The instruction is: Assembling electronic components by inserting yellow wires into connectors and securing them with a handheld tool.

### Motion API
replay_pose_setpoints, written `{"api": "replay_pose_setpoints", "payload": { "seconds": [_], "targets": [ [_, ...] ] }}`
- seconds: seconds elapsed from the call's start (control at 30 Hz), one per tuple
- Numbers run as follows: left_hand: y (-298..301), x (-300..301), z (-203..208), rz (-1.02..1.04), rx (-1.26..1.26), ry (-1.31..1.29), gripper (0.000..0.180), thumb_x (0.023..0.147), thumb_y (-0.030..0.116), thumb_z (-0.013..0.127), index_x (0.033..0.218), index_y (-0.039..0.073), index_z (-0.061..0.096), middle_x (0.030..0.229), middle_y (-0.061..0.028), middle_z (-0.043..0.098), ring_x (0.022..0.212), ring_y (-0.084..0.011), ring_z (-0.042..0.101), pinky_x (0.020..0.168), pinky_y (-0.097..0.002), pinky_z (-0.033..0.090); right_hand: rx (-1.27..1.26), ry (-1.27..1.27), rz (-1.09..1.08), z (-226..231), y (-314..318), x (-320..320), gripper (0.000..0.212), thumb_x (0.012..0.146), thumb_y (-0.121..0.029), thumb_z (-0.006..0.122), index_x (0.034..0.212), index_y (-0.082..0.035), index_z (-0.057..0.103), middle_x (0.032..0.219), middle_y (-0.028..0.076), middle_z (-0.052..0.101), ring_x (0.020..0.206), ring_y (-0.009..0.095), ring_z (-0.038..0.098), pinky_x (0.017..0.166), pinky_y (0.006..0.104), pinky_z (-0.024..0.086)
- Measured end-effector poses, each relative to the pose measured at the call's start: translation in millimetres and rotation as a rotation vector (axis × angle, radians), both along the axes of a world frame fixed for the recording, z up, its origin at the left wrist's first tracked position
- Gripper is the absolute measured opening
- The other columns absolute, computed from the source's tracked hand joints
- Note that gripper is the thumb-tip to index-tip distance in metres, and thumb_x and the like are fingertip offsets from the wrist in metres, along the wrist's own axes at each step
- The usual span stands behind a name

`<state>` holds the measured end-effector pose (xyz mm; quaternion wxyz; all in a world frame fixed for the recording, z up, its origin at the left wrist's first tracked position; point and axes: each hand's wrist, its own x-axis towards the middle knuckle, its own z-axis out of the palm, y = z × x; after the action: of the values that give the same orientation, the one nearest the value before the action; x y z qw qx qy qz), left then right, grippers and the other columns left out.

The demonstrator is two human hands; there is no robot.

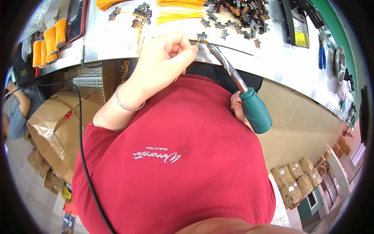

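My left hand [163, 58], with a thin bracelet on its wrist, pinches a thin yellow wire [197, 43] at the near edge of the pale worktop [272, 58]. A small black switch-like part [201, 36] lies right beside the fingertips. My right hand [236, 105], mostly hidden behind my red shirt, grips the green handle of a soldering iron [255, 111]. Its metal shaft slants up to the left. The tip meets the wire end at my left fingertips.
Bundles of yellow wire [179, 15] and a heap of black parts [237, 13] lie further back. Orange wire bundles [48, 41] sit at the left, blue pliers [322, 56] and a metal bowl [341, 64] at the right. An open cardboard box [58, 121], a black cable [82, 148] and another person [17, 109] are lower left.
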<state>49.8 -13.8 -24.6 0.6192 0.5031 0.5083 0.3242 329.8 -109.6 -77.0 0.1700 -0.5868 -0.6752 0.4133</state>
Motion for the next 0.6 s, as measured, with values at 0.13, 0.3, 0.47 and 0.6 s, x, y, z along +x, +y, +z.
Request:
{"api": "replay_pose_setpoints", "payload": {
  "seconds": [0.13,0.3,0.47,0.6],
  "targets": [
    [1.7,0.6,-1.1,-0.007,0.036,0.001,0.022,0.097,0.013,0.058,0.077,0.007,0.052,0.062,0.0066,0.050,0.054,0.0015,0.040,0.048,-0.0169,0.029,-0.017,-0.024,0.015,-18.3,-8.9,8.3,0.013,0.071,-0.015,0.071,0.083,-0.013,0.066,0.071,0.007,0.063,0.063,0.029,0.062,0.060,0.0365,0.054],
    [2.6,2.7,0.7,-0.013,0.018,0.043,0.021,0.097,0.014,0.059,0.078,0.006,0.054,0.065,0.0061,0.052,0.054,0.0014,0.041,0.048,-0.0167,0.030,0.233,0.068,-0.040,-31.4,-18.0,11.8,0.016,0.067,-0.009,0.074,0.082,-0.014,0.067,0.073,0.004,0.062,0.064,0.024,0.061,0.057,0.0345,0.052],
    [3.9,3.1,-1.7,-0.025,0.023,0.110,0.019,0.097,0.015,0.060,0.080,0.006,0.056,0.067,0.0051,0.055,0.055,0.0014,0.043,0.048,-0.0167,0.031,0.251,0.098,-0.058,-26.1,-16.4,7.1,0.016,0.067,-0.007,0.074,0.080,-0.014,0.067,0.073,0.004,0.060,0.061,0.024,0.058,0.054,0.0336,0.050],
    [3.2,3.0,-3.3,-0.020,0.044,0.114,0.019,0.097,0.015,0.060,0.080,0.006,0.057,0.068,0.0045,0.056,0.055,0.0008,0.043,0.048,-0.0169,0.031,0.279,0.071,-0.032,-21.9,-14.5,5.2,0.016,0.067,-0.007,0.074,0.079,-0.014,0.067,0.071,0.004,0.058,0.060,0.023,0.057,0.053,0.0336,0.049]
  ]
}}
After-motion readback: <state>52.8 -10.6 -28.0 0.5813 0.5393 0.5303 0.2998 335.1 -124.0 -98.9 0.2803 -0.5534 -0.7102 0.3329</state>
